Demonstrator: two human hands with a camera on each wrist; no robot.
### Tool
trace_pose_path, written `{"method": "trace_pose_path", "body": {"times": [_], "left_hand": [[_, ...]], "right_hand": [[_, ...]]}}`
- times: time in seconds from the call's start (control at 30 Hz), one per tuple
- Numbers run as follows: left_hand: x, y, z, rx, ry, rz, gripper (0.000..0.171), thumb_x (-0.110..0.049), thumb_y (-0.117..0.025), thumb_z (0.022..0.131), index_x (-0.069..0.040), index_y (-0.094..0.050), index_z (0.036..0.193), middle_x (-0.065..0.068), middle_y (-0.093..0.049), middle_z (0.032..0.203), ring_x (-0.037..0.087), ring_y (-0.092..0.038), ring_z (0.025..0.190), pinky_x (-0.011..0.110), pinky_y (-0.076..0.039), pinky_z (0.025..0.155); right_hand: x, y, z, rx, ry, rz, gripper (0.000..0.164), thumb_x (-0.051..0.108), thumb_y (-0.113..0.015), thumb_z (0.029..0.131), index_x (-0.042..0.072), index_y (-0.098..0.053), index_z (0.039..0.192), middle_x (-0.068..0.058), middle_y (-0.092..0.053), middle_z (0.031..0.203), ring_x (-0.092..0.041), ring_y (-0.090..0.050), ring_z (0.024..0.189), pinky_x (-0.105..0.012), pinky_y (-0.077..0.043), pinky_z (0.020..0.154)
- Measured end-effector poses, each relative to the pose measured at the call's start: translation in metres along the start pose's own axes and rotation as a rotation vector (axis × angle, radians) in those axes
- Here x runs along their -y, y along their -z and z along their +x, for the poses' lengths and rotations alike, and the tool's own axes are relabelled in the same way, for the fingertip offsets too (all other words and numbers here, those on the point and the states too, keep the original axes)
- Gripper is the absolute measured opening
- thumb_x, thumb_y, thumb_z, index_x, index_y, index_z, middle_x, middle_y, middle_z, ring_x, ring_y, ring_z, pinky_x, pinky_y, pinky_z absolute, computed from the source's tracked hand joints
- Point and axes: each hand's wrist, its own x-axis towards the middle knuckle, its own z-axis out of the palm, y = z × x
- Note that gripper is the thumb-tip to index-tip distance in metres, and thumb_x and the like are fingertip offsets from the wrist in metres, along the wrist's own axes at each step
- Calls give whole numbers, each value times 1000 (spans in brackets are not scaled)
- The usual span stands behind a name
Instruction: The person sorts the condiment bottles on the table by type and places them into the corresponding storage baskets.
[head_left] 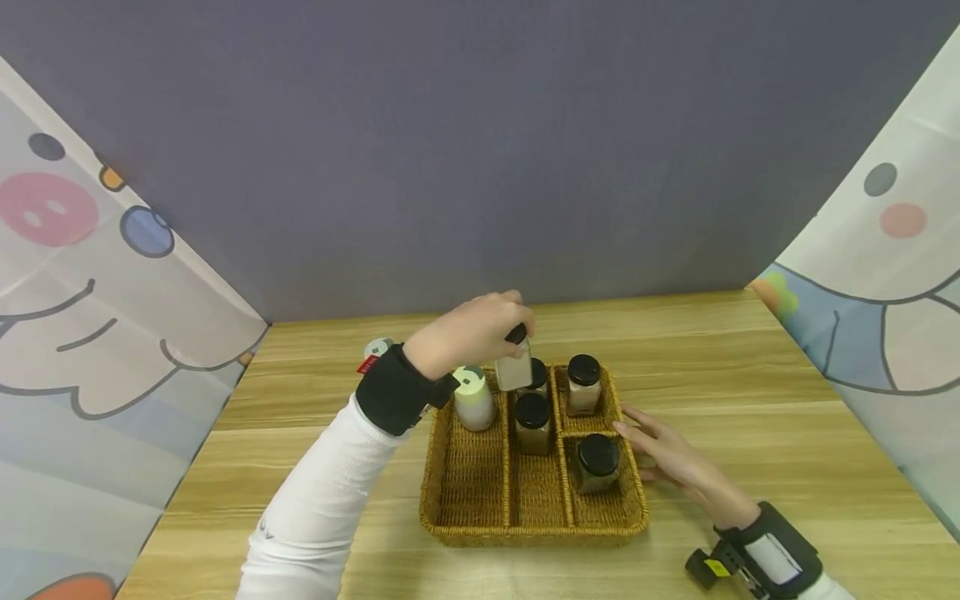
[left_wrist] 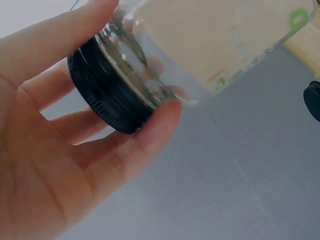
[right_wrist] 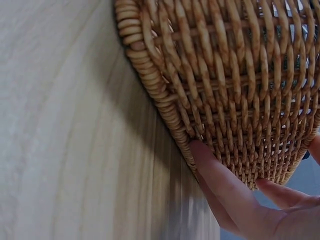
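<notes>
My left hand (head_left: 483,329) grips a clear jar (head_left: 513,372) of pale powder by its black lid (left_wrist: 107,87) and neck, above the back of a woven basket (head_left: 540,531). Green print shows on the jar in the left wrist view. On the basket's right side, my right hand (head_left: 667,454) rests its fingers (right_wrist: 225,182) against the woven wall. Inside the basket, the middle section holds a black-lidded jar (head_left: 532,423) with another black-lidded jar behind it. The right compartments hold a jar (head_left: 583,383) at the back and a dark jar (head_left: 597,462) in front.
A pale container with a green-yellow top (head_left: 474,398) stands in the basket's back left. Beyond the left wrist, a white-topped container (head_left: 377,350) with a red tag stands on the wooden table (head_left: 300,467). A grey panel (head_left: 480,167) rises behind the table.
</notes>
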Motion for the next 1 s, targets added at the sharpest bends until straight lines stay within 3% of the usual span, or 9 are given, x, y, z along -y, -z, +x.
{"method": "trace_pose_path", "body": {"times": [1.0], "left_hand": [[-41, -17, 43, 110, -128, 88, 28, -23, -62, 83, -12, -60, 108, 1, -54, 105, 12, -50, 94, 20, -42, 78]], "right_hand": [[0, 0, 1, 3, -6, -5, 71, 35, -45, 91, 2, -8, 141, -34, -13, 138, -43, -39, 115, -41, -52, 74]]}}
